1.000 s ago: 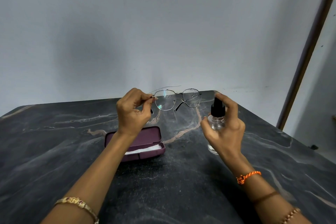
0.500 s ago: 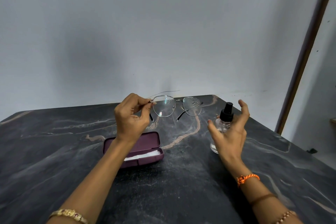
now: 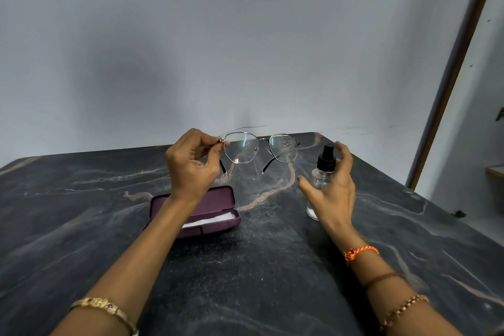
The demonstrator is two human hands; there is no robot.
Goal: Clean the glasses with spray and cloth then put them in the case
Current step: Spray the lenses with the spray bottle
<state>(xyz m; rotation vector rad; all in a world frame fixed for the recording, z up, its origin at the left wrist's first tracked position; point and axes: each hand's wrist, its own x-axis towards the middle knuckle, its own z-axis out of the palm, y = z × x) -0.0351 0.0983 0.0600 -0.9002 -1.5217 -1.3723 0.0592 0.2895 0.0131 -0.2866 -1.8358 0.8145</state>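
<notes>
My left hand [image 3: 191, 169] pinches the left hinge of thin metal-framed glasses [image 3: 283, 151] and holds them above the table, with droplets on both lenses. A small clear spray bottle [image 3: 326, 163] with a black cap stands on the table at the right. My right hand [image 3: 332, 194] is just in front of it, fingers spread and loose around it, not gripping. A maroon glasses case [image 3: 218, 196] lies open under my left wrist, and a white cloth [image 3: 215, 219] is inside it.
Everything sits on a dark marble table [image 3: 245, 267] with pale veins. A grey wall runs close behind the table's far edge. On the right, a brown door frame [image 3: 452, 71] stands past the table's right edge.
My right hand lowered the spray bottle onto the table and opened its fingers off it. My left hand kept the glasses in about the same place.
</notes>
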